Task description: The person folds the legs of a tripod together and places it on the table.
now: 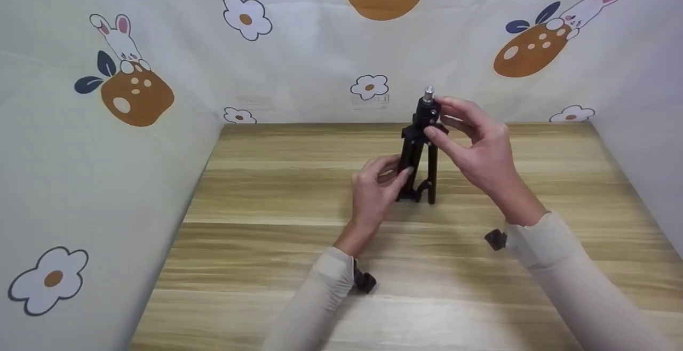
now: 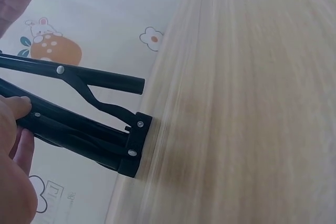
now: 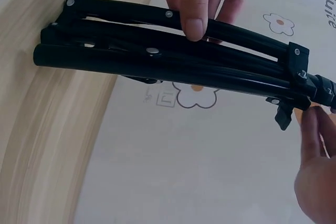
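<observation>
A small black tripod (image 1: 410,156) is held upright over the wooden table, its legs folded nearly together and one leg swung slightly out. At its top is a silver screw stud (image 1: 429,94). My left hand (image 1: 376,188) grips the legs about halfway down, thumb on the near side. Higher up, my right hand (image 1: 483,151) pinches the collar below the stud between thumb and fingers. The left wrist view shows the lower hub (image 2: 135,145) and the leg braces close over the tabletop. In the right wrist view a small knob (image 3: 284,115) sticks out near the collar.
The wood-grain table (image 1: 256,265) meets a pale cloth backdrop (image 1: 299,63) printed with rabbits, oranges and flowers, which rises close behind the tripod and along both sides. Black wrist-worn pieces (image 1: 365,281) show beside the light sleeves (image 1: 320,292).
</observation>
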Demonstrator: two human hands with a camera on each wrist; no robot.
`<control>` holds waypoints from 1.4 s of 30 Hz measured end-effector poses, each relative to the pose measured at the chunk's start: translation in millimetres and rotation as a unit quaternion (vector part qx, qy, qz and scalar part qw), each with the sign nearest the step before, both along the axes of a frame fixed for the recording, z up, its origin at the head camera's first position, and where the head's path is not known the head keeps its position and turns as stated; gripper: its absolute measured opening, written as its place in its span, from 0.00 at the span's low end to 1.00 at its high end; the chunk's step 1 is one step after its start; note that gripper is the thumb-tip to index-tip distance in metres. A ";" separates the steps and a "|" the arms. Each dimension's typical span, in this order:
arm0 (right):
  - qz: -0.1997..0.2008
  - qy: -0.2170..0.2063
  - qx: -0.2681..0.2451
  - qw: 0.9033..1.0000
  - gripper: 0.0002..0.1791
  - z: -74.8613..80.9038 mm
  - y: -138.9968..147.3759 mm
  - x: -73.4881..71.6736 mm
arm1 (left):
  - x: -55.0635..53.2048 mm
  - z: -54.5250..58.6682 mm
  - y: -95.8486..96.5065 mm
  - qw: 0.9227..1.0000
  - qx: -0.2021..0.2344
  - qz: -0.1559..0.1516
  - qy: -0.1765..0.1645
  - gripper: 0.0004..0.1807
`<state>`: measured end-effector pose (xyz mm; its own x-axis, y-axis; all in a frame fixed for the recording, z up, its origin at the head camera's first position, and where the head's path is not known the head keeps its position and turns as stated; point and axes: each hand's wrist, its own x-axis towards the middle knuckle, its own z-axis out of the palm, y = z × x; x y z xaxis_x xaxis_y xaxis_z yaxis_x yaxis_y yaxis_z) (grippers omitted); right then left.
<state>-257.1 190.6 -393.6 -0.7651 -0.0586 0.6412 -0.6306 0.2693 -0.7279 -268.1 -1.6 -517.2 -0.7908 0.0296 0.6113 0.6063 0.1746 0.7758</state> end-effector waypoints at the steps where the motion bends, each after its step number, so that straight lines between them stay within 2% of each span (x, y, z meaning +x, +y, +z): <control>1: -0.002 -0.007 0.016 1.000 0.31 -1.7 1.5 0.7 | -0.2 -0.1 -0.1 1.000 -0.002 0.001 0.002 0.13; 5: -0.010 -0.048 0.072 0.996 0.48 -9.8 7.0 1.6 | -0.7 0.0 -0.5 1.000 -0.003 0.002 0.005 0.14; 8: -0.014 -0.083 0.099 0.992 0.53 -19.3 10.2 1.6 | -0.2 0.2 -0.5 1.000 -0.001 0.003 0.005 0.13; 11: -0.012 -0.117 0.107 0.987 0.49 -30.9 12.7 2.2 | 0.7 -0.3 0.0 1.000 -0.003 0.004 -0.001 0.13; 16: 0.002 -0.169 0.076 0.983 0.30 -48.1 13.5 5.2 | 1.3 -0.4 0.8 1.000 -0.009 0.005 -0.008 0.14; 21: -0.014 -0.172 0.067 0.983 0.17 -61.3 11.7 9.5 | 0.8 -1.9 1.1 1.000 -0.015 0.011 -0.001 0.13; 28: -0.022 -0.170 0.054 0.984 0.15 -74.9 12.8 12.4 | 0.7 -2.4 0.5 1.000 -0.018 0.014 0.004 0.12; 34: -0.016 -0.183 0.040 0.982 0.12 -74.1 12.8 13.2 | 1.0 -3.1 -0.2 1.000 -0.021 0.018 0.001 0.12; 42: -0.016 -0.180 0.029 0.983 0.11 -77.3 11.6 11.3 | 0.3 -4.0 -0.8 0.999 -0.035 0.034 0.017 0.13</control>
<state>-245.8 202.2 -470.8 -0.9443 -0.0594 0.3238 -0.3245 0.3331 -0.8853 -267.8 -2.4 -521.1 -0.7711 0.0205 0.6363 0.6173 0.2686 0.7394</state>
